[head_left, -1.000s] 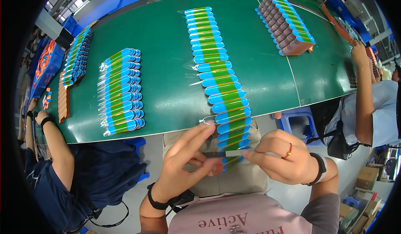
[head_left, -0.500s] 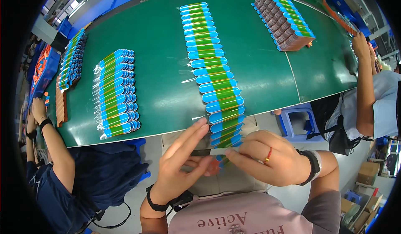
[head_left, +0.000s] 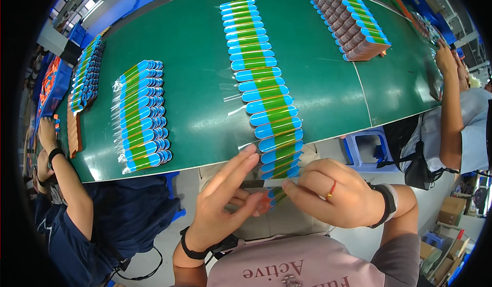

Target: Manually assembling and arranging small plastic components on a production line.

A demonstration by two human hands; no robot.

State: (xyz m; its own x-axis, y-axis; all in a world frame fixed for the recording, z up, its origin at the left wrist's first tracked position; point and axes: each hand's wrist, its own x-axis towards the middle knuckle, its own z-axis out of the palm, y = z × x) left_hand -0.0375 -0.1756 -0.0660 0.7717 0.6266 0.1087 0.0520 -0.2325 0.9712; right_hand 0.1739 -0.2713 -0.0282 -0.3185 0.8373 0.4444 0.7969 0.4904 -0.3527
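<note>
A long overlapping row of round-ended blue-and-green strips [head_left: 266,93] runs down the table toward me, its near end hanging past the edge. Clear film tabs [head_left: 237,111] stick out along its left side. My left hand [head_left: 223,197] is at the near end, index and middle fingertips beside the lowest tab. Its thumb and curled fingers close on a strip [head_left: 277,195] with a reddish, translucent-looking end below the row. My right hand [head_left: 333,194] is closed in a pinch at the row's right side, by that strip; what lies between its fingertips is hidden.
More strips stand in a fanned stack [head_left: 141,115] on the left, a bundle [head_left: 86,77] at far left and a tall stack [head_left: 353,23] at far right. Co-workers' arms [head_left: 72,184] [head_left: 451,108] flank the green table [head_left: 200,82]. A blue stool [head_left: 366,151] stands beyond my right hand.
The pale narrow band between my hands no longer shows clearly. My right hand has shifted slightly right, and the row's near end sits a little to the right.
</note>
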